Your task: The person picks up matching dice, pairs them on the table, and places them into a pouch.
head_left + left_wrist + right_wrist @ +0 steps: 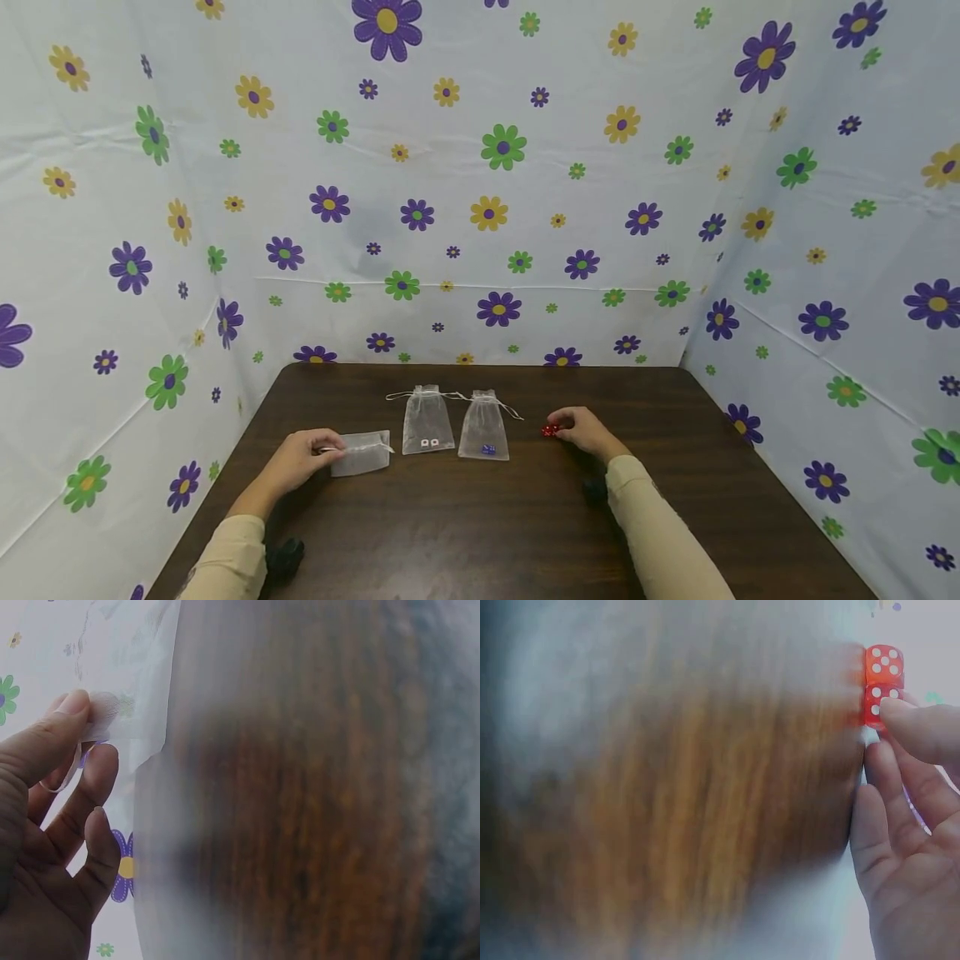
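Note:
At the left of the table, my left hand (pixel 300 461) pinches one end of a sheer white drawstring pouch (pixel 363 460) between thumb and fingers. In the left wrist view, a loop of its cord (pixel 66 780) hangs by the fingers. Toward the right, my right hand (pixel 587 431) has its thumb and fingers on one red die (pixel 873 714) with white pips. A second red die (pixel 885 663) touches the far side of that one. Both dice appear to rest on the tabletop. The pouch's contents, if any, cannot be made out.
Two more sheer pouches lie flat between the hands: one (pixel 426 417) with two white dice (pixel 430 442) inside, the other (pixel 482 421) with blue dice (pixel 489 449). Their white cords spread over the dark wooden table (pixel 450 525). Flower-patterned cloth (pixel 442 183) walls the back and sides.

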Tool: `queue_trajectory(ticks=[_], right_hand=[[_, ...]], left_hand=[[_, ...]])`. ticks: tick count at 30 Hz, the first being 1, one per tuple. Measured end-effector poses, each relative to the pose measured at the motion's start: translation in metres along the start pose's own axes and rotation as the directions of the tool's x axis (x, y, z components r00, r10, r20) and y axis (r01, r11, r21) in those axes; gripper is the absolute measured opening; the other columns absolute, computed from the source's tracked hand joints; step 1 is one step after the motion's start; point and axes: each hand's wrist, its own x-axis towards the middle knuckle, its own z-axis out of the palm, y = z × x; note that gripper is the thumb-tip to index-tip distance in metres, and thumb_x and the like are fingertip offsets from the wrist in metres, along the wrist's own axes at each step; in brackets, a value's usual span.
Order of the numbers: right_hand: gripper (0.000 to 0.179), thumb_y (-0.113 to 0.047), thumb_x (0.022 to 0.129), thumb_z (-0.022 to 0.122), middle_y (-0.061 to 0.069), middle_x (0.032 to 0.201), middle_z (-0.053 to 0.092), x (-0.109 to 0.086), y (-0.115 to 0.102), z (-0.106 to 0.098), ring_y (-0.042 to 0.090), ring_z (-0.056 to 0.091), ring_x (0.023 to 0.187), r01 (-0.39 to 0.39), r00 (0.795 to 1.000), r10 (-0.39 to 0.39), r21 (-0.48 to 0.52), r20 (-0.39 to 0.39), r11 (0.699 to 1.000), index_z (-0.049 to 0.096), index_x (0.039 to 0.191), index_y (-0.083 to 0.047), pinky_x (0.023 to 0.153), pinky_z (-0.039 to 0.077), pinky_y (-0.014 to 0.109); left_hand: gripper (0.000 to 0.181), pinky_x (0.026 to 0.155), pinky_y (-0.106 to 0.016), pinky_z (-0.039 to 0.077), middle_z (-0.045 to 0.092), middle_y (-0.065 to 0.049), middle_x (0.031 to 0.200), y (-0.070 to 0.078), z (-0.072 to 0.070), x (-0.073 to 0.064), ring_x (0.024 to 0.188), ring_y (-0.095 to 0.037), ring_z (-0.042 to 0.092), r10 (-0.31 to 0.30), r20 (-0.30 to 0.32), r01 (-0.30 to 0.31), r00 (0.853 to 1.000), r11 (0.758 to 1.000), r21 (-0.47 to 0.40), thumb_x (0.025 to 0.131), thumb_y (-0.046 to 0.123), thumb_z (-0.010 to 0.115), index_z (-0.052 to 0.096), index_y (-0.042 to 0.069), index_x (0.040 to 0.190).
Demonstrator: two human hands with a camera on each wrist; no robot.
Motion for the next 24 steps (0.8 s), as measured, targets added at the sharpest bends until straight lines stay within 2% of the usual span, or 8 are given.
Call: queue_trajectory(ticks=[5, 10, 13, 18, 24], right_hand=[[0.028, 0.005, 0.090, 0.071, 0.011, 0.117, 0.069, 0.000, -0.006, 0.005, 0.034, 0.061, 0.114, 0.025, 1.000, -0.025, 0.009, 0.001, 1.000, 0.071, 0.117, -0.003, 0.104, 0.043, 0.055], [0.028, 0.006, 0.090, 0.071, 0.011, 0.116, 0.069, 0.000, -0.012, 0.010, 0.034, 0.061, 0.112, 0.031, 1.000, -0.031, 0.028, -0.005, 0.999, 0.071, 0.116, -0.003, 0.104, 0.043, 0.056], [0.027, 0.006, 0.090, 0.072, 0.009, 0.116, 0.070, 0.000, -0.015, 0.013, 0.033, 0.061, 0.113, 0.008, 1.000, -0.007, 0.034, -0.015, 0.999, 0.072, 0.115, -0.004, 0.105, 0.043, 0.055], [0.024, 0.006, 0.090, 0.072, 0.010, 0.114, 0.070, 0.002, -0.014, 0.014, 0.033, 0.062, 0.112, 0.023, 0.999, -0.023, 0.014, -0.024, 1.000, 0.073, 0.112, -0.003, 0.104, 0.044, 0.055], [0.022, 0.006, 0.089, 0.072, 0.010, 0.111, 0.071, 0.002, -0.012, 0.017, 0.033, 0.062, 0.110, 0.029, 0.999, -0.030, -0.002, -0.035, 1.000, 0.074, 0.109, -0.003, 0.103, 0.044, 0.055]], left_hand=[[0.006, 0.066, -0.026, 0.051, 0.073, 0.002, 0.091, -0.002, 0.000, -0.001, 0.077, -0.007, 0.062, 0.010, -0.003, -0.010, 1.000, 1.000, -0.004, 0.089, 0.014, 0.079, 0.075, 0.015, 0.093], [0.006, 0.067, -0.026, 0.052, 0.073, 0.002, 0.091, -0.001, 0.000, -0.001, 0.078, -0.007, 0.062, 0.014, -0.006, -0.014, 1.000, 1.000, -0.007, 0.089, 0.014, 0.079, 0.075, 0.015, 0.093], [0.006, 0.067, -0.026, 0.052, 0.073, 0.002, 0.092, -0.001, 0.000, -0.001, 0.078, -0.007, 0.062, 0.010, -0.006, -0.011, 1.000, 1.000, -0.007, 0.089, 0.016, 0.079, 0.075, 0.016, 0.093], [0.006, 0.067, -0.026, 0.052, 0.073, 0.002, 0.091, -0.002, 0.001, 0.000, 0.077, -0.007, 0.062, 0.014, -0.011, -0.014, 1.000, 1.000, -0.012, 0.088, 0.014, 0.079, 0.075, 0.016, 0.093], [0.006, 0.068, -0.026, 0.052, 0.073, 0.001, 0.093, 0.000, 0.001, 0.000, 0.079, -0.010, 0.062, -0.016, -0.013, 0.016, 1.000, 1.000, -0.004, 0.088, 0.014, 0.079, 0.075, 0.016, 0.093]])
